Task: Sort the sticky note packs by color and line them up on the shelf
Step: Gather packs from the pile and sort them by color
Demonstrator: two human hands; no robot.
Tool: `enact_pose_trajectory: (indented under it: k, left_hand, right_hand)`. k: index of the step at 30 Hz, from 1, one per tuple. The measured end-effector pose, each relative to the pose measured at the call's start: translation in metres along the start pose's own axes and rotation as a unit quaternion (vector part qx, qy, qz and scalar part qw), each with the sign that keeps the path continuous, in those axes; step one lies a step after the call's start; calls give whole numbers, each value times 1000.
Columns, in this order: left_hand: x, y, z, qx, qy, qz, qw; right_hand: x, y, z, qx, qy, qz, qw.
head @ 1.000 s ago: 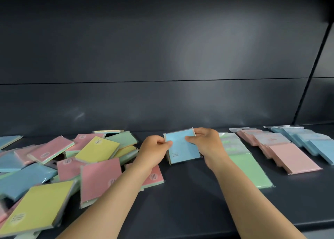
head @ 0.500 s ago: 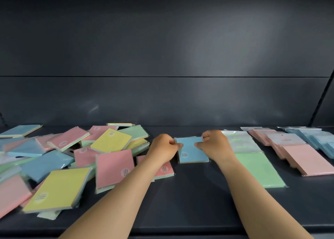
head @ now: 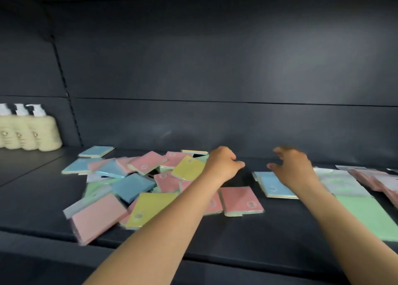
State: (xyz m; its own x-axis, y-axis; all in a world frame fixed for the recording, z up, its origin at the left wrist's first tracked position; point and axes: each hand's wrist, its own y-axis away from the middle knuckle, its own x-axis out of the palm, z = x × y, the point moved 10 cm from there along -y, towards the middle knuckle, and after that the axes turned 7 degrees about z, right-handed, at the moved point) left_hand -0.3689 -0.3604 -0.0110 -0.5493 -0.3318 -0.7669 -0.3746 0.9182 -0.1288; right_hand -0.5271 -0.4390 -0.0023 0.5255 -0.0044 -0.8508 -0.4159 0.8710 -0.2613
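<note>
Sticky note packs (head: 137, 183) in pink, blue, yellow and green lie jumbled on a dark shelf (head: 237, 237) backed by matte black panels. A blue pack (head: 274, 186) rests flat beside a green row (head: 361, 211). The left hand (head: 221, 164) appears curled and empty, though blurred; the right hand (head: 294, 166) hovers, fingers spread. Cream pump bottles (head: 30, 131) stand far left.

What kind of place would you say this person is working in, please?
Probably a shop aisle: a dark metal display shelf with a slotted upright, wrapped sticky note packs heaped for sorting, and identical cream pump bottles lined up in the next bay.
</note>
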Motion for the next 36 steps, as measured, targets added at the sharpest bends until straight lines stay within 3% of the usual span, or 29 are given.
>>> enact_pose_trajectory:
  k: [6, 11, 18, 30, 36]
  left_hand:
    - [-120, 19, 78, -6, -27, -24, 999]
    - [-195, 31, 167, -34, -75, 7, 997]
    - [-231, 34, 272, -71, -76, 74, 992]
    - [-185, 19, 305, -72, -11, 160, 984]
    - [-177, 2, 307, -92, -64, 235, 966]
  right_hand:
    - [13, 3, 119, -92, -8, 31, 995]
    - [54, 12, 221, -156, -9, 103, 982]
    - [119, 27, 306, -149, 9, 197, 969]
    - [167, 7, 276, 1, 28, 242, 970]
    - [179, -3, 273, 17, 40, 267, 963]
